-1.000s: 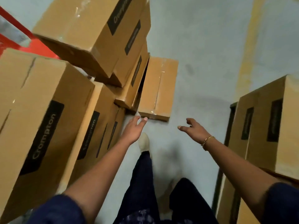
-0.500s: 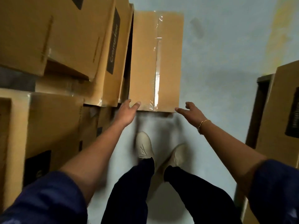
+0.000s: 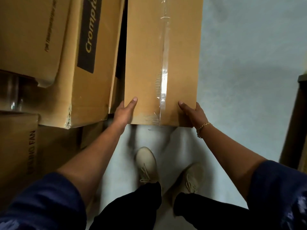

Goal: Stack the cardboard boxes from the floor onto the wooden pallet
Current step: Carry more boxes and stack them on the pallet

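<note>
A long brown cardboard box [image 3: 144, 52] sealed with clear tape lies on the grey floor, stretching away from me. My left hand [image 3: 123, 112] grips its near left corner, thumb on the top face, fingers hidden down the side. At the near right corner my right hand [image 3: 192, 113] holds the box the same way, thumb on top. No pallet can be made out for certain.
A pile of printed cardboard boxes [image 3: 69, 63] crowds the left side, touching the held box's left edge. My two shoes [image 3: 147, 165] stand just behind the box. A dark edge of another stack [image 3: 297, 120] shows at the far right. Bare grey floor [image 3: 249, 63] lies between.
I have bent down closer to the box. Both hands went from reaching with spread fingers to clasping its near corners.
</note>
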Action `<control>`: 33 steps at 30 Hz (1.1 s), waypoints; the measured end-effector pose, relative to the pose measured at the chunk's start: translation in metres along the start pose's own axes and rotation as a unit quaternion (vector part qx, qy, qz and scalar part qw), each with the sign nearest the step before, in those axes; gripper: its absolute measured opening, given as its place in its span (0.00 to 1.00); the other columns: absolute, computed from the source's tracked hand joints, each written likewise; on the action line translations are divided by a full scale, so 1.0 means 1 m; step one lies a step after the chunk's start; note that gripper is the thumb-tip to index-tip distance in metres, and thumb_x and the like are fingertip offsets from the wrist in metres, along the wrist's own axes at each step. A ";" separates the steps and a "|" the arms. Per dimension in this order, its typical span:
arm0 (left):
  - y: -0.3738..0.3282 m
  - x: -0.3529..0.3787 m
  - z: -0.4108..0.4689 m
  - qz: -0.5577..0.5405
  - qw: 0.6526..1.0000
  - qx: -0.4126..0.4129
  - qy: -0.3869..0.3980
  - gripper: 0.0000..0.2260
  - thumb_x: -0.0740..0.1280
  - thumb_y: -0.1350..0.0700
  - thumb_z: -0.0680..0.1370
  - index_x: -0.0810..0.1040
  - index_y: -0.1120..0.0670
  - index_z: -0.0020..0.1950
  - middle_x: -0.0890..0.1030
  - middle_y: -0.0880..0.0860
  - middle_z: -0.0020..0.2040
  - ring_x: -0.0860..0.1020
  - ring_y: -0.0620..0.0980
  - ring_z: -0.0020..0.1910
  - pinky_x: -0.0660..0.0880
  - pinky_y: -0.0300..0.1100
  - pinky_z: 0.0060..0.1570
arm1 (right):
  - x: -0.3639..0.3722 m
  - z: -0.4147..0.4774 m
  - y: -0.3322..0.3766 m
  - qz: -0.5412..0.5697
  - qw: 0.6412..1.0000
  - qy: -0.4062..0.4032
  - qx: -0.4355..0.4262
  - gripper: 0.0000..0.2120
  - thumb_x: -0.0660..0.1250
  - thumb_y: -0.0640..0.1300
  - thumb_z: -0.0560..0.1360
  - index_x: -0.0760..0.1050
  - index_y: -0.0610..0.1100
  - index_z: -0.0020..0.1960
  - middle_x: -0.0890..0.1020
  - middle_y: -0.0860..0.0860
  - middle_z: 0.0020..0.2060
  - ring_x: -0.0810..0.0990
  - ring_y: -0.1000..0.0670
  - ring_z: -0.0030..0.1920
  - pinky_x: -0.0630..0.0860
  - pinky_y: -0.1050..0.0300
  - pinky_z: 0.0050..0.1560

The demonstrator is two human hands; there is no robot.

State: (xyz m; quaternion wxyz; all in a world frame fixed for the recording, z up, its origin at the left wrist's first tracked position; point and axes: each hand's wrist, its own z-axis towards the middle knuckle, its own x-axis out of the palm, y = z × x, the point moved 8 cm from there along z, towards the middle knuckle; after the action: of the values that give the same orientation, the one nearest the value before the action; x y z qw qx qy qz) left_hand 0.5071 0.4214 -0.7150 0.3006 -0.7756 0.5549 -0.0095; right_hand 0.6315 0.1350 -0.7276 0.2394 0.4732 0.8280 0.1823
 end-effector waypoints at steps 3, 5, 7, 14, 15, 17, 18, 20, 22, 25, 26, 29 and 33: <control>-0.011 -0.002 -0.017 0.014 0.999 0.029 -0.007 0.39 0.68 0.26 0.70 0.72 0.47 0.74 0.79 0.48 0.68 0.76 0.50 0.66 0.70 0.51 0.70 | -0.007 -0.013 0.009 0.011 0.999 -0.009 -0.028 0.37 0.76 0.67 0.63 0.74 0.53 0.67 0.83 0.56 0.58 0.82 0.53 0.56 0.79 0.49 0.60; -0.026 -0.006 -0.038 0.014 0.999 0.036 -0.019 0.43 0.66 0.22 0.66 0.72 0.45 0.74 0.78 0.48 0.68 0.76 0.50 0.66 0.71 0.53 0.70 | -0.019 -0.031 0.023 0.029 0.998 -0.024 -0.041 0.32 0.77 0.65 0.65 0.75 0.55 0.65 0.83 0.57 0.57 0.82 0.53 0.57 0.80 0.49 0.59; -0.049 -0.009 -0.067 0.013 0.999 0.041 -0.031 0.42 0.65 0.23 0.66 0.73 0.45 0.73 0.79 0.49 0.66 0.77 0.52 0.64 0.73 0.55 0.67 | -0.036 -0.056 0.042 0.039 0.997 -0.036 -0.052 0.29 0.77 0.64 0.67 0.75 0.56 0.64 0.83 0.57 0.56 0.82 0.52 0.57 0.80 0.50 0.58; -0.134 -0.025 -0.221 0.078 0.995 0.043 -0.045 0.36 0.63 0.31 0.77 0.67 0.52 0.78 0.71 0.55 0.75 0.69 0.58 0.73 0.67 0.50 0.68 | -0.112 -0.190 0.106 0.031 0.997 -0.051 -0.041 0.31 0.75 0.70 0.64 0.75 0.58 0.61 0.83 0.55 0.56 0.82 0.48 0.56 0.80 0.43 0.59; -0.148 -0.028 -0.251 0.080 0.994 0.052 -0.045 0.35 0.64 0.33 0.78 0.67 0.53 0.78 0.71 0.55 0.75 0.69 0.58 0.73 0.67 0.46 0.64 | -0.125 -0.214 0.116 0.029 0.997 -0.055 -0.045 0.30 0.74 0.71 0.63 0.76 0.59 0.59 0.83 0.55 0.56 0.82 0.48 0.56 0.80 0.42 0.59; -0.174 -0.032 -0.312 0.078 0.994 0.069 -0.043 0.32 0.64 0.36 0.80 0.69 0.55 0.76 0.74 0.56 0.72 0.71 0.58 0.71 0.65 0.42 0.57 | -0.150 -0.266 0.138 0.024 0.996 -0.061 -0.059 0.28 0.73 0.73 0.62 0.75 0.60 0.56 0.83 0.56 0.56 0.81 0.48 0.57 0.79 0.42 0.59; -0.185 -0.035 -0.340 0.080 0.993 0.077 -0.040 0.31 0.64 0.36 0.80 0.71 0.56 0.75 0.75 0.56 0.70 0.72 0.58 0.71 0.64 0.42 0.56 | -0.162 -0.293 0.147 0.024 0.996 -0.061 -0.064 0.28 0.73 0.73 0.62 0.75 0.60 0.55 0.83 0.56 0.55 0.81 0.48 0.56 0.79 0.42 0.60; -0.205 -0.040 -0.395 0.083 0.991 0.096 -0.037 0.30 0.64 0.37 0.80 0.72 0.56 0.74 0.76 0.56 0.70 0.72 0.59 0.70 0.64 0.42 0.55 | -0.188 -0.345 0.162 0.025 0.995 -0.068 -0.075 0.26 0.73 0.72 0.63 0.76 0.60 0.54 0.83 0.57 0.54 0.82 0.49 0.56 0.79 0.43 0.60; -0.224 -0.046 -0.449 0.093 0.989 0.110 -0.037 0.30 0.63 0.36 0.80 0.72 0.55 0.75 0.75 0.56 0.71 0.72 0.58 0.70 0.63 0.42 0.54 | -0.212 -0.396 0.174 0.033 0.993 -0.078 -0.085 0.26 0.73 0.73 0.62 0.77 0.59 0.53 0.84 0.57 0.54 0.82 0.49 0.55 0.79 0.44 0.60; -0.247 -0.055 -0.518 0.107 0.983 0.147 -0.031 0.28 0.64 0.36 0.80 0.74 0.54 0.72 0.77 0.51 0.64 0.74 0.56 0.67 0.65 0.42 0.54 | -0.243 -0.466 0.183 0.047 0.989 -0.100 -0.102 0.25 0.73 0.73 0.62 0.77 0.59 0.52 0.84 0.58 0.53 0.82 0.50 0.55 0.79 0.44 0.61; -0.250 -0.058 -0.537 0.110 0.981 0.160 -0.025 0.28 0.64 0.35 0.79 0.75 0.53 0.71 0.77 0.50 0.61 0.75 0.56 0.66 0.67 0.43 0.55 | -0.250 -0.489 0.184 0.055 0.987 -0.106 -0.106 0.24 0.73 0.72 0.63 0.77 0.59 0.52 0.84 0.58 0.53 0.82 0.50 0.55 0.79 0.44 0.61; -0.255 -0.066 -0.592 0.119 0.972 0.201 -0.003 0.28 0.64 0.32 0.77 0.77 0.51 0.68 0.79 0.48 0.58 0.76 0.52 0.60 0.73 0.49 0.60 | -0.266 -0.551 0.173 0.079 0.981 -0.129 -0.121 0.22 0.73 0.68 0.67 0.77 0.57 0.53 0.83 0.57 0.52 0.83 0.50 0.54 0.80 0.44 0.60; -0.251 -0.073 -0.658 0.142 0.955 0.261 0.024 0.27 0.65 0.33 0.78 0.77 0.52 0.68 0.78 0.47 0.57 0.76 0.51 0.58 0.72 0.47 0.57 | -0.276 -0.630 0.143 0.108 0.969 -0.179 -0.131 0.28 0.73 0.67 0.68 0.75 0.53 0.61 0.83 0.53 0.53 0.83 0.48 0.53 0.80 0.43 0.59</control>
State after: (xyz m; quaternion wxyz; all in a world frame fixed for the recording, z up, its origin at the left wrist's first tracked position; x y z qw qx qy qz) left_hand 0.4648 0.2356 -0.0333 0.4773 -0.5828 0.6449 -0.1292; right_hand 0.4934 -0.0837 -0.0743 0.4228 0.5496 0.6841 0.2262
